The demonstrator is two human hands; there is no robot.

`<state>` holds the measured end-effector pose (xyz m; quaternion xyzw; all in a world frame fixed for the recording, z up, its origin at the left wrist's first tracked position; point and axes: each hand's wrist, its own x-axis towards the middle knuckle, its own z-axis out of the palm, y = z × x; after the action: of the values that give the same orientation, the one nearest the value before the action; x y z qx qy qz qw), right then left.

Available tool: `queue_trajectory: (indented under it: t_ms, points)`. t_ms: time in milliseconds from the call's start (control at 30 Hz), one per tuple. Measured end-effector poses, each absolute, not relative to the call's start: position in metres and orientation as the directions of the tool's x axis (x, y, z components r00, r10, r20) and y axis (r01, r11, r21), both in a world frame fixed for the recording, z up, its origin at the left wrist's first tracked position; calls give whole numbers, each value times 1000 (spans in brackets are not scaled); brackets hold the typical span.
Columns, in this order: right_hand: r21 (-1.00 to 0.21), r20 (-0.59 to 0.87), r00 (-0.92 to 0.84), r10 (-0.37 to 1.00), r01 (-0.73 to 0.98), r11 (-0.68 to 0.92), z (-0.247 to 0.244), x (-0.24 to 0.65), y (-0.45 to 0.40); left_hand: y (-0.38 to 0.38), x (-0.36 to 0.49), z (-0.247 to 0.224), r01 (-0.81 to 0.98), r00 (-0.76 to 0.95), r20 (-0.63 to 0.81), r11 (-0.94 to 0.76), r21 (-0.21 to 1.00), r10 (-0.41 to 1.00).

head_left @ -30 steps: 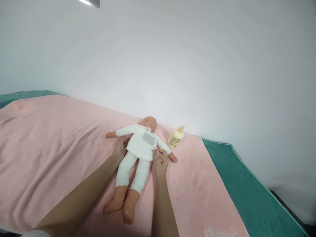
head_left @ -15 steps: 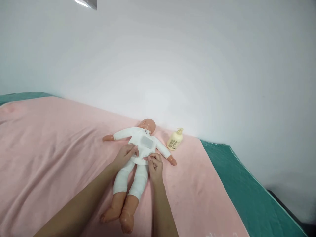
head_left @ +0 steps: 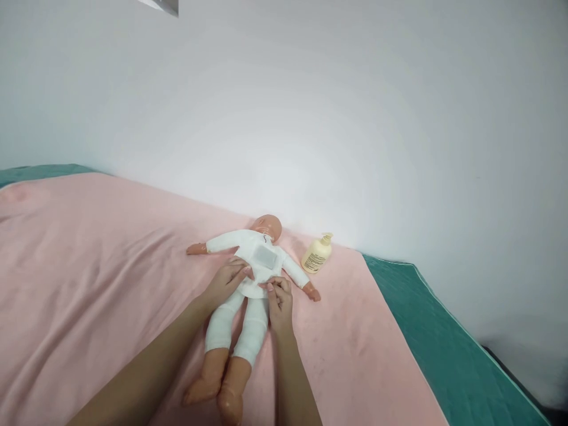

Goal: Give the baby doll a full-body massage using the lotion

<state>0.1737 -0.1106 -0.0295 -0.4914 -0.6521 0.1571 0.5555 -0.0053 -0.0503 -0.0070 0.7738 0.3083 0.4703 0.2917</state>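
Note:
A baby doll [head_left: 268, 227] lies on its back, arms spread, its head toward the wall. It wears a white top [head_left: 254, 290] with a grey patch [head_left: 265, 257] on the chest, and white leggings [head_left: 252, 325]; its feet are bare. My left hand [head_left: 228, 283] is closed at the doll's belly on the left, its fingertips pressed to the top's cloth. On the right side of the belly, my right hand [head_left: 280, 300] pinches the lower part of the top between thumb and fingers.
A pale yellow pump bottle [head_left: 316, 254] stands right of the doll, near its outstretched arm. Pink cloth [head_left: 110, 248] with folds lies under the doll. A green sheet [head_left: 426, 319] shows at the right, beside the white wall [head_left: 284, 106].
The fingers of my left hand have shifted slightly right over the doll's belly and closed more. My right hand keeps its pinch. The whole view has moved a little.

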Motion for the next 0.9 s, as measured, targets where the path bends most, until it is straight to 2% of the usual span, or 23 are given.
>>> queue_trajectory:
  t_ms: [100,233,367,733,900]
  points:
    - [-731,575,98,812,508,456,-29,174,-111,-49,-5,-6,220,372,568,-664,715,735]
    - [-694,564,74,822,581,424,-29,171,-109,-48,-5,-5,276,463,514,-669,690,722]
    - [-666,546,68,835,640,383,-28,168,-107,-47,-5,-7,296,473,475,-642,708,742]
    - [-627,599,59,799,655,422,-30,169,-108,-44,-6,-9,307,405,570,-694,652,714]
    - [-649,567,55,822,644,405,-30,168,-105,-45,-4,-9,338,435,512,-661,670,741]
